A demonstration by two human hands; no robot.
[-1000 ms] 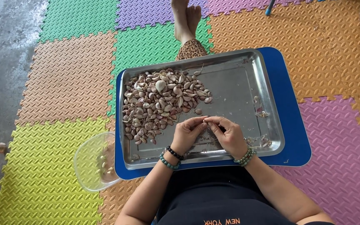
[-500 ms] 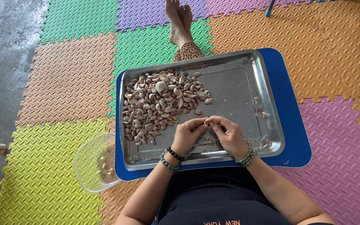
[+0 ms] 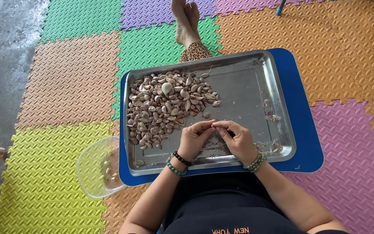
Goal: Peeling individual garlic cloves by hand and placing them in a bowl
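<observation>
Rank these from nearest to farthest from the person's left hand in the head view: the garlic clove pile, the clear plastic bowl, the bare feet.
From the left hand:
1. Garlic clove pile, just ahead on the tray's left half.
2. Clear plastic bowl, off the tray's left edge on the mat.
3. Bare feet, far beyond the tray.

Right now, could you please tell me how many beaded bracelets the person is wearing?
3: a black beaded bracelet and a green beaded bracelet on the left wrist, another green beaded bracelet on the right wrist.

Left hand [image 3: 194, 139] and right hand [image 3: 239, 139] side by side, fingertips pinched together, forearms angled inward
</observation>
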